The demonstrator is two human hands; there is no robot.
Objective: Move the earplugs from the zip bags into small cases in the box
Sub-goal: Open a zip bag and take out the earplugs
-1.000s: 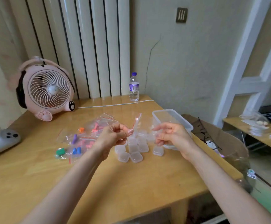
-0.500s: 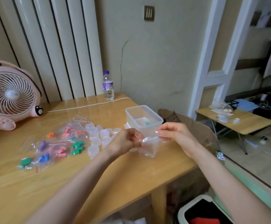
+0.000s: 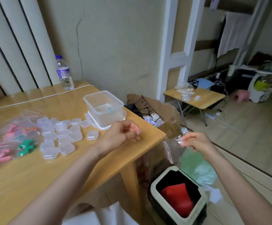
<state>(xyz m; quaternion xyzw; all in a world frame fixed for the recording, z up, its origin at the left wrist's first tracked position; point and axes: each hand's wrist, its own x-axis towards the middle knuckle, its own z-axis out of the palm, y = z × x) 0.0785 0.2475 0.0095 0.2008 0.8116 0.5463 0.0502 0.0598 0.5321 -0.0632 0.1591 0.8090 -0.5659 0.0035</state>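
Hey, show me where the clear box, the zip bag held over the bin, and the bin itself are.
clear box point(image 3: 111, 116): head view, on its front wall.
zip bag point(image 3: 174, 143): head view, on the middle of its clear film.
bin point(image 3: 158, 178): head view, on its left rim.

Right hand point(image 3: 195, 142) is out past the table point(image 3: 34, 176) edge, pinching an empty-looking clear zip bag point(image 3: 174, 148) so it dangles above the open trash bin point(image 3: 154, 185). Left hand point(image 3: 120, 135) hovers over the table corner, fingers curled in, nothing visible in them. The small cases point(image 3: 62, 137) sit in a clump between the clear box point(image 3: 99, 96) and the bags of colourful earplugs point(image 3: 10, 135).
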